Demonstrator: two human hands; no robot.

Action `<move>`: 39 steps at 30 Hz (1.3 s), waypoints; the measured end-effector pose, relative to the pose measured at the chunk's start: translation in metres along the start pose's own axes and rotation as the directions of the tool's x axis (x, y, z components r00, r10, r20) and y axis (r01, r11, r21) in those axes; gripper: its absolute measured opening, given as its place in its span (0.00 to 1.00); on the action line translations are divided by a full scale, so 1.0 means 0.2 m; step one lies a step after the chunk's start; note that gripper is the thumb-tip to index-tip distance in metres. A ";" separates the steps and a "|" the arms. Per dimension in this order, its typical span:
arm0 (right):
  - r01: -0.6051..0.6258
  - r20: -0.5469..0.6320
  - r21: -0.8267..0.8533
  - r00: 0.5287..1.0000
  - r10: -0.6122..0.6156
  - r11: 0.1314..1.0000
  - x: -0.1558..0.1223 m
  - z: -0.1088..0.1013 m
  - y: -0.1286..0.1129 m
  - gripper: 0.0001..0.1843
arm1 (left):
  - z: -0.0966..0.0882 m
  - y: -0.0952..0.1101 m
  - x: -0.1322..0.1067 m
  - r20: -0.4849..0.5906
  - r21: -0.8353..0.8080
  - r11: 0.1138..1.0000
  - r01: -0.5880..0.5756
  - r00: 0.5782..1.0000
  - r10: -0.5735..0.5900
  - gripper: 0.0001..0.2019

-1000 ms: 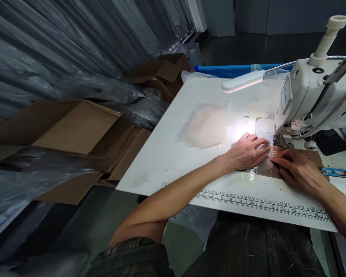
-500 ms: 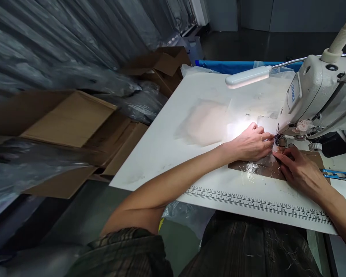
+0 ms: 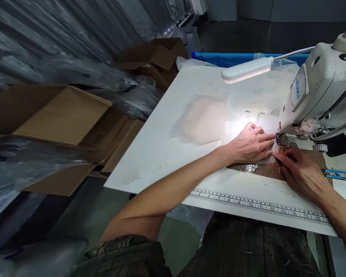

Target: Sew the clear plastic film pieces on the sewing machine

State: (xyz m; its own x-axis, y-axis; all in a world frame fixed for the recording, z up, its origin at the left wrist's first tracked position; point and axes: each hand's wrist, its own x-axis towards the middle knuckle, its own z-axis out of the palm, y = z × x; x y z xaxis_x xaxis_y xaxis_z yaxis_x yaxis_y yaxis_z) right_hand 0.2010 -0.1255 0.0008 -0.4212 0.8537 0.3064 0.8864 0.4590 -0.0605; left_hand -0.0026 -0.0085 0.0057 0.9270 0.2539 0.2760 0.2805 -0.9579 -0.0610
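Observation:
Both hands work at the needle area of a white sewing machine (image 3: 314,82). My left hand (image 3: 252,144) lies with bent fingers drawn together on thin white fabric (image 3: 274,147), its fingertips just left of the presser foot (image 3: 277,137). My right hand (image 3: 302,171) is in front of the foot; its thumb and index finger pinch the fabric's near edge, and the other fingers curl under. Most of the fabric is hidden beneath my left hand. Under both hands is a brown plate (image 3: 268,172) partly covered with shiny clear tape.
Blue thread snips (image 3: 340,174) lie right of my right hand. A lit lamp (image 3: 248,70) hangs over the white table (image 3: 161,150), which has a printed ruler (image 3: 259,206) along its near edge. Open cardboard boxes (image 3: 65,115) and plastic sheeting stand at left.
The view has shifted slightly, so the machine head appears larger and farther right. Both hands keep nearly the same place at the presser foot, still on the fabric.

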 end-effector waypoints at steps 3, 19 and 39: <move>0.007 -0.021 -0.020 1.000 -0.007 1.000 0.00 0.00 -0.01 0.18 | 0.01 0.00 0.00 0.004 0.004 1.000 0.007 1.000 -0.007 0.19; -0.017 -0.043 0.034 0.999 0.018 0.999 -0.01 0.02 0.00 0.17 | 0.00 0.04 0.02 -0.018 0.041 0.999 0.025 1.000 -0.024 0.14; -0.060 -0.037 0.034 0.997 0.061 0.998 -0.01 0.02 0.02 0.19 | 0.01 0.03 0.01 -0.094 -0.051 0.989 -0.137 0.987 0.132 0.15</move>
State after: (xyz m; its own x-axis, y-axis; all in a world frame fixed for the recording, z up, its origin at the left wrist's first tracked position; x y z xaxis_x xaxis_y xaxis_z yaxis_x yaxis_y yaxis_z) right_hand 0.2041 -0.1255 -0.0036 -0.3588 0.8704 0.3371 0.9030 0.4152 -0.1109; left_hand 0.0005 -0.0132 0.0035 0.9284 0.1111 0.3546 0.1374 -0.9893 -0.0496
